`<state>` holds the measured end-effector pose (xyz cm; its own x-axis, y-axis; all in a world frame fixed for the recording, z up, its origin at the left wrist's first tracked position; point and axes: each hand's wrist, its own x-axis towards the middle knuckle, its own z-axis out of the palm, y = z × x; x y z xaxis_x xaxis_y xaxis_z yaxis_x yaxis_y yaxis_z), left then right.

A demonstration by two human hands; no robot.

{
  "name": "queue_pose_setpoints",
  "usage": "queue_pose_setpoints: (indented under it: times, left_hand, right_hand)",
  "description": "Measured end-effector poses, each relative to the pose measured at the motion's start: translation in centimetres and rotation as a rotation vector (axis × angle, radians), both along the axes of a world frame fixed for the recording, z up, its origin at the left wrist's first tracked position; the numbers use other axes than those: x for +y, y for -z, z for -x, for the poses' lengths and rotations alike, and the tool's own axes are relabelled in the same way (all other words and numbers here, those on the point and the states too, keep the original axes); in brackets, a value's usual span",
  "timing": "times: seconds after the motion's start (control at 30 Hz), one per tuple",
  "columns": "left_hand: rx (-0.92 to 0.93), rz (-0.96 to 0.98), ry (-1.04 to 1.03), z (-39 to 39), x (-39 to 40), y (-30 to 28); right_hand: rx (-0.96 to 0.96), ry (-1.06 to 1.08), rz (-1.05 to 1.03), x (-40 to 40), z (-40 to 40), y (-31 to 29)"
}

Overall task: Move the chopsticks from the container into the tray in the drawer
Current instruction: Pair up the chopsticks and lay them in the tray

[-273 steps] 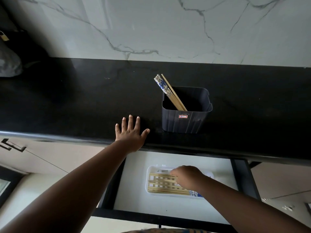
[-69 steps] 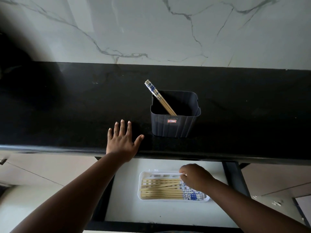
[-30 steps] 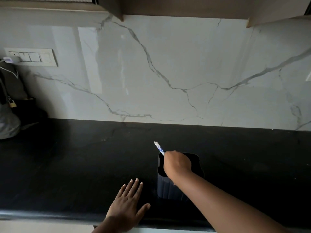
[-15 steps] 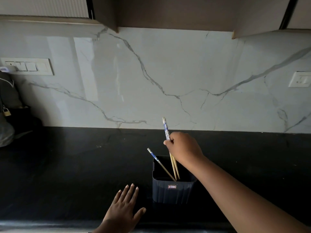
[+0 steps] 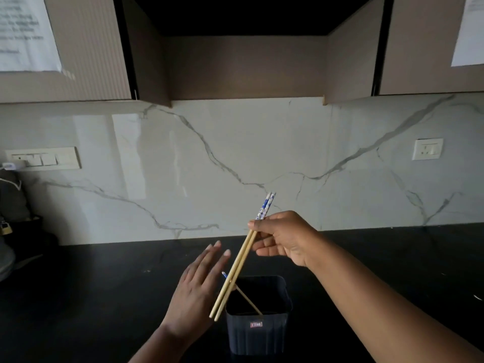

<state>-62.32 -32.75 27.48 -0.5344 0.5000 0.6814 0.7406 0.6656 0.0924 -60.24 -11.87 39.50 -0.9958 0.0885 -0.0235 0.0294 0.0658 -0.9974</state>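
While the right hand (image 5: 284,238) pinches a chopstick pair (image 5: 242,258) clear above the dark container (image 5: 258,328) near the counter's front edge, the flat, empty left hand (image 5: 197,292) seems ready to square their tips; one chopstick (image 5: 248,301) remains inside.

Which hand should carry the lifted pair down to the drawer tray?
Right. The right hand already pinches the pair of chopsticks, lifted clear of the container. The left hand is open, holding nothing, beside the pair.
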Motion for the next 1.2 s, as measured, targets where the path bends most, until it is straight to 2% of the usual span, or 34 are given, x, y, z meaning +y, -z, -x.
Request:
queue_pose_setpoints:
  times: [0.13,0.23,0.3,0.37,0.4,0.47,0.5,0.6,0.73,0.8,0.97,1.07,1.13,1.2]
  left_hand:
    - [0.198,-0.02,0.182,-1.1,1.1,-4.1]
    - [0.194,-0.092,0.321,-1.8,1.6,-5.6]
    - [0.144,-0.175,0.346,-2.0,2.3,-6.4]
    - [-0.02,-0.333,0.311,-2.1,3.1,-7.3]
    - [-0.163,-0.437,0.267,-2.0,3.5,-8.0]
    - [-0.518,-0.607,0.198,-1.3,4.1,-9.5]
    - [-0.683,-0.663,0.193,-0.9,4.2,-10.3]
    - [-0.961,-0.66,0.178,-0.4,4.4,-12.6]
    - [-1.111,-0.464,0.09,-0.4,5.1,-13.8]
    - [-1.175,-0.428,0.074,-0.3,5.2,-13.5]
    - [-1.268,-0.391,0.078,-0.3,4.7,-10.4]
    - [-1.208,-0.353,0.005,0.7,3.9,-8.0]
    - [-1.142,-0.383,-0.049,1.5,3.3,-6.1]
    - [-1.063,-0.568,-0.099,2.7,2.3,-3.7]
  right_hand:
    - [-0.179,-0.151,0.215,0.2,-1.0,0.7]
    - [-0.273,-0.204,0.32,0.5,-1.5,1.2]
    - [-0.33,-0.256,0.286,1.1,-1.9,1.5]
    - [-0.366,-0.286,0.095,1.5,-2.4,1.6]
    - [-0.337,-0.251,-0.064,1.6,-2.6,1.8]
    - [-0.147,-0.102,-0.336,1.6,-2.6,2.4]
    - [-0.034,-0.054,-0.381,1.4,-2.5,2.7]
    - [0.1,-0.139,-0.22,0.5,-2.8,3.0]
    - [0.078,-0.179,-0.07,0.1,-3.6,3.8]
    - [0.049,-0.179,-0.035,0.2,-3.8,4.4]
    - [-0.041,-0.235,-0.031,1.3,-4.0,6.7]
    - [-0.108,-0.264,-0.116,2.0,-4.2,9.6]
    - [-0.158,-0.287,-0.271,2.4,-4.6,12.4]
    - [-0.2,-0.339,-0.498,2.5,-5.2,15.6]
